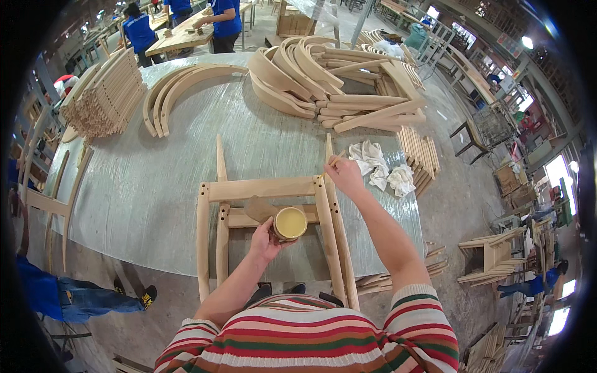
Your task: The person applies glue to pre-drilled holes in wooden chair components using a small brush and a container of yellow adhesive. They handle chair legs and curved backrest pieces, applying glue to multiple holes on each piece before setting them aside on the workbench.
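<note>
The left hand (266, 239) is gripping a small round cup (290, 223) from the side, with the fingers closed around its wall. The cup is filled with a pale yellow, creamy liquid, and it is being held just above the lower crossbar of a wooden chair frame (261, 188). The right hand (345, 176) is reaching forward to the far end of the right rail of this frame. Its fingers are pinched together on a thin wooden stick (336, 157), whose tip is pointing to the top of the rail. Whether the stick is touching the wood, I cannot tell.

The chair frame is lying flat on the near part of the table (155, 186), which is covered with a shiny grey sheet. The near ends of its long rails are hanging a little over the table edge, toward the person's striped sweater (311, 339).

Just beside the right hand, white crumpled rags (380, 166) are lying on the table. Farther away, a big pile of curved wooden parts (329, 84) is lying at the far right of the table. Two or three long bent pieces (171, 93) are resting in the far middle, and a stack of straight slats (104, 96) is sitting at the far left. Behind the table, people in blue shirts (224, 15) are standing at another bench.
</note>
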Demonstrator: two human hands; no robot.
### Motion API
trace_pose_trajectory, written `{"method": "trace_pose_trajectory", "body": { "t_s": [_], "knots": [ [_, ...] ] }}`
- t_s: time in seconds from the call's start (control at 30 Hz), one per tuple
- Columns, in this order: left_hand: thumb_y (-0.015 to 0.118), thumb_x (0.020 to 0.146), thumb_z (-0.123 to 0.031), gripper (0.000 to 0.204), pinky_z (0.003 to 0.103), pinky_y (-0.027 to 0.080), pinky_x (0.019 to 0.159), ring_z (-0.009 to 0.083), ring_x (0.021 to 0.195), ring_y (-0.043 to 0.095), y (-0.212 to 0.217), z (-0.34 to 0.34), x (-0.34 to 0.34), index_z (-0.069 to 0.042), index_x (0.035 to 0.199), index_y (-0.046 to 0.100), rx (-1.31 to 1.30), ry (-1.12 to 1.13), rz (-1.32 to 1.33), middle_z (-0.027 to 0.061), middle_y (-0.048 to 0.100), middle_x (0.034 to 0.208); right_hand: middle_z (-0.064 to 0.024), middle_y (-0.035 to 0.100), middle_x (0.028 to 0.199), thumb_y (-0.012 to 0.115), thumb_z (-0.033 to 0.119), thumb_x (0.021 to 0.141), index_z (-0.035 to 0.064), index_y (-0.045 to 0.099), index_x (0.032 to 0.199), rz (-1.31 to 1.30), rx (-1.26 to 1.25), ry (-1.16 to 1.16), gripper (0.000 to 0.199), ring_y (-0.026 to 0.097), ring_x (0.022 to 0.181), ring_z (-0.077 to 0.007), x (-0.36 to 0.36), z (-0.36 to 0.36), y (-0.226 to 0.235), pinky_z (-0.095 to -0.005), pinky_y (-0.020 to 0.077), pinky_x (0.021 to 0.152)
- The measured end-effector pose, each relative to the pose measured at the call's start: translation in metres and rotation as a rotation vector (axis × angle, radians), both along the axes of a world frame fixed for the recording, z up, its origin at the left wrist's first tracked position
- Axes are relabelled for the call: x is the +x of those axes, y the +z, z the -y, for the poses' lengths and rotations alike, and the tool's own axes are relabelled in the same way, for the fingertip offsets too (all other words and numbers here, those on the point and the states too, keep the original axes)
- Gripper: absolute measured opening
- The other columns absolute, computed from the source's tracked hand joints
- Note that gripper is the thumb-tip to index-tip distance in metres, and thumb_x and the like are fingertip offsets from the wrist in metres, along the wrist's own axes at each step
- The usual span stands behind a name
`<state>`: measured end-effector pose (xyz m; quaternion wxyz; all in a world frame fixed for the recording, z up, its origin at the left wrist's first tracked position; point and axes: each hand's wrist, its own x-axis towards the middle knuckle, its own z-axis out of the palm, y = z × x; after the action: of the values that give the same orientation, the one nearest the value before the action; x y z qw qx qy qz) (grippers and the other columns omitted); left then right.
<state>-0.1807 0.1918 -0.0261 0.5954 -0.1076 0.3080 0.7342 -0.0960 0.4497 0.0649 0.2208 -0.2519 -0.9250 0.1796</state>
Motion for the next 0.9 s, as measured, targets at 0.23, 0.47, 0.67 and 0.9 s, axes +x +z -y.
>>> {"method": "trace_pose_trajectory", "body": {
  "t_s": [0.23, 0.47, 0.67, 0.9],
  "knots": [
    [0.029, 0.098, -0.030, 0.041, 0.061, 0.041, 0.093, 0.0373, 0.114, 0.051, 0.007, -0.005, 0.001, -0.004, 0.126, 0.045, -0.016, -0.024, -0.052, 0.0173, 0.050, 0.127, -0.0082, 0.063, 0.073, 0.060, 0.022, 0.080, 0.0084, 0.063, 0.078, 0.022, 0.095, 0.092, 0.014, 0.060, 0.076, -0.0277, 0.008, 0.000, 0.008, -0.0395, 0.0451, 0.067],
    [0.026, 0.099, -0.031, 0.042, 0.059, 0.047, 0.088, 0.0357, 0.112, 0.053, 0.000, -0.025, -0.009, -0.004, 0.126, 0.044, -0.036, -0.033, -0.134, 0.0154, 0.050, 0.126, -0.0069, 0.064, 0.079, 0.063, 0.011, 0.078, 0.0043, 0.062, 0.081, -0.187, -0.138, 0.222, 0.007, 0.060, 0.081, -0.0238, 0.037, 0.022, 0.036, -0.0350, 0.0466, 0.073],
    [0.030, 0.098, -0.032, 0.042, 0.058, 0.048, 0.087, 0.0354, 0.111, 0.054, 0.004, -0.047, -0.005, -0.002, 0.125, 0.043, -0.031, -0.021, -0.104, 0.0172, 0.051, 0.124, -0.0043, 0.061, 0.071, 0.065, 0.014, 0.081, 0.0006, 0.063, 0.081, -0.302, -0.421, 0.018, 0.014, 0.056, 0.068, -0.0108, 0.066, 0.067, 0.053, -0.0272, 0.0446, 0.066],
    [0.027, 0.098, -0.033, 0.044, 0.058, 0.047, 0.088, 0.0361, 0.112, 0.053, 0.015, -0.062, 0.020, -0.001, 0.126, 0.043, 0.074, -0.136, -0.128, 0.0182, 0.051, 0.124, -0.0073, 0.064, 0.075, 0.064, 0.015, 0.085, -0.0002, 0.061, 0.083, -0.506, -0.987, -0.131, 0.016, 0.060, 0.067, -0.0113, 0.094, 0.056, 0.004, -0.0241, 0.0481, 0.064]
  ]
}}
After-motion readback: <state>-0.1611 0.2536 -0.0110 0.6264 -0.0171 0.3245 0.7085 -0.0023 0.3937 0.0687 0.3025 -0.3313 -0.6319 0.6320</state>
